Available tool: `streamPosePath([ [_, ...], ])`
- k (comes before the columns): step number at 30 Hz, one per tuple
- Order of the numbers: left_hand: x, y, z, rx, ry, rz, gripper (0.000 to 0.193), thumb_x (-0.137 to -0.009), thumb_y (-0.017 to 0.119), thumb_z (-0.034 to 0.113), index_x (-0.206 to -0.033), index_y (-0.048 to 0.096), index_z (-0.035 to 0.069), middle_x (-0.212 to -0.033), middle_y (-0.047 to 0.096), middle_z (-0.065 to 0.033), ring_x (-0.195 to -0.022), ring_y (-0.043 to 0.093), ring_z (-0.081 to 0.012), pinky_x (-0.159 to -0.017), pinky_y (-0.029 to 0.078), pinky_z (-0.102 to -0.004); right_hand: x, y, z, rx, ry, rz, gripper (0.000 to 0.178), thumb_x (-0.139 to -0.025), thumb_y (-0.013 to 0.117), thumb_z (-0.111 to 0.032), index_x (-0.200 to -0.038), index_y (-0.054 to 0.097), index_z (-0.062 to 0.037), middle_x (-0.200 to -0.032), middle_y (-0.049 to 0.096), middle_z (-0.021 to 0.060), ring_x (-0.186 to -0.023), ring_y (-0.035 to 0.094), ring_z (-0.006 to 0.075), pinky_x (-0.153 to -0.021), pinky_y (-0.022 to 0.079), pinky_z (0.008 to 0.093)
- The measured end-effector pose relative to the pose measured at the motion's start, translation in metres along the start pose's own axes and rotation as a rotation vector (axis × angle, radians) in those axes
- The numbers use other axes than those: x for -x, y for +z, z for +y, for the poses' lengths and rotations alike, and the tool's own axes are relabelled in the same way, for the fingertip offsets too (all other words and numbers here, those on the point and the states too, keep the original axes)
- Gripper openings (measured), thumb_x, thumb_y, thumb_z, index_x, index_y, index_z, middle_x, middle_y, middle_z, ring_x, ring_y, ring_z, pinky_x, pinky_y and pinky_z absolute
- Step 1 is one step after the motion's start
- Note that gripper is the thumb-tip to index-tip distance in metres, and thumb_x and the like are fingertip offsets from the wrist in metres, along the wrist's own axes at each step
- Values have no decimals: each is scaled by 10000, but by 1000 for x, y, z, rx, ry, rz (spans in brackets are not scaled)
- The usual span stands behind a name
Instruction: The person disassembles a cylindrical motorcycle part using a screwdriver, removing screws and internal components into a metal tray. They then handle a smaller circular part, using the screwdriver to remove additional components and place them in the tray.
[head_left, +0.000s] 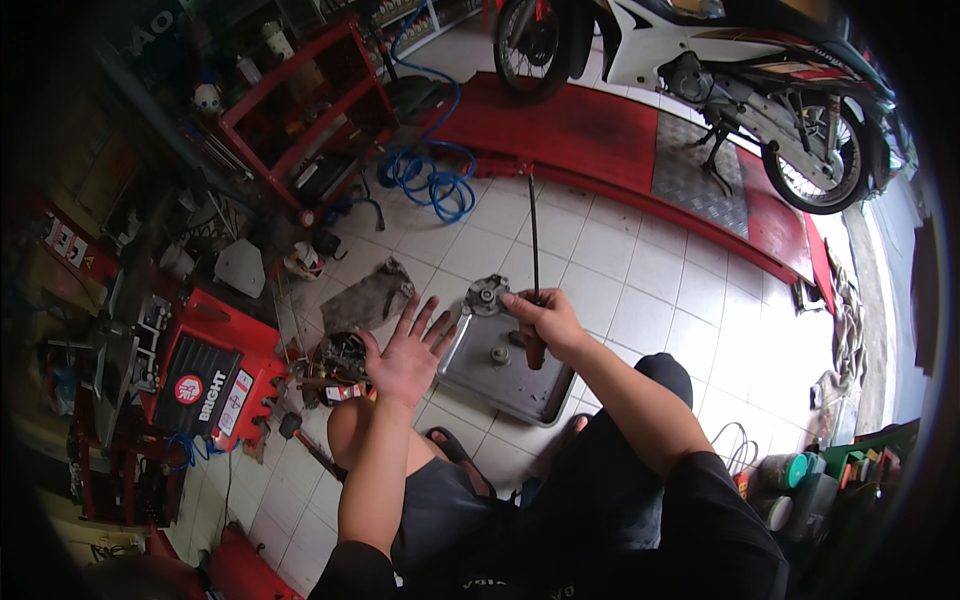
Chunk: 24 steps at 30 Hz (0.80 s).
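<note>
A long screwdriver (534, 260) is gripped by its handle in the closed right hand (545, 322), its thin shaft pointing away across the tiled floor (620, 270). The left hand (405, 355) is held open with fingers spread, empty, just left of a metal tray (500, 385). A round metal part (487, 295) is seen at the tray's far edge, touching the right hand's fingertips.

Metal tray (470, 372) on the floor at centre, round metal part (487, 295) at its 12 o'clock edge, rag (367, 297) at 10 o'clock, coiled hose (430, 175) at 11, motorcycle (720, 75) on ramp (590, 135) at 1, tool cart (215, 375) at 9.
</note>
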<state>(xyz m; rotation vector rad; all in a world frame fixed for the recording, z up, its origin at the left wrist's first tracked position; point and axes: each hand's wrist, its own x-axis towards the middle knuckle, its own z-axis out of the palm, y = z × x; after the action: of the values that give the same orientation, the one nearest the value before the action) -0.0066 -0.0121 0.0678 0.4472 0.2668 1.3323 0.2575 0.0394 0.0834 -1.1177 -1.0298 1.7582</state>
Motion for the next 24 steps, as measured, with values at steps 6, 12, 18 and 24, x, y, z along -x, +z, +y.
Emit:
streamPosePath([
  [6,1,14,-8,-59,-41,122,882,-924,486,744,-1465,471,48,-1485,486,-160,-1382,425,-367,-1204,300,-527,-6,-1,2,128,-53,-14,439,-959,733,-345,-1040,703,84,-634,534,21,-511,507,120,-464,415,298],
  [12,9,1,-33,-246,-12,541,561,-986,545,514,-1324,549,66,-1277,621,-124,-1135,613,-316,-1016,493,-471,7,11,15,14,-64,56,302,-960,748,-263,-770,609,-74,-645,496,-50,-545,423,73,-499,378,286],
  [18,27,-5,-63,-481,-10,492,454,-958,593,468,-1241,572,114,-1212,623,-91,-1062,593,-323,-930,510,-468,31,-7,42,154,-85,190,419,-892,791,-414,-836,684,-13,-648,564,7,-536,521,123,-484,426,331],
  [24,49,-10,-53,-484,-205,480,419,-918,605,477,-1137,597,120,-1166,622,-89,-1061,577,-316,-923,498,-519,38,-19,54,323,-157,356,470,-841,815,-418,-911,716,36,-681,639,84,-565,615,179,-535,501,354],
])
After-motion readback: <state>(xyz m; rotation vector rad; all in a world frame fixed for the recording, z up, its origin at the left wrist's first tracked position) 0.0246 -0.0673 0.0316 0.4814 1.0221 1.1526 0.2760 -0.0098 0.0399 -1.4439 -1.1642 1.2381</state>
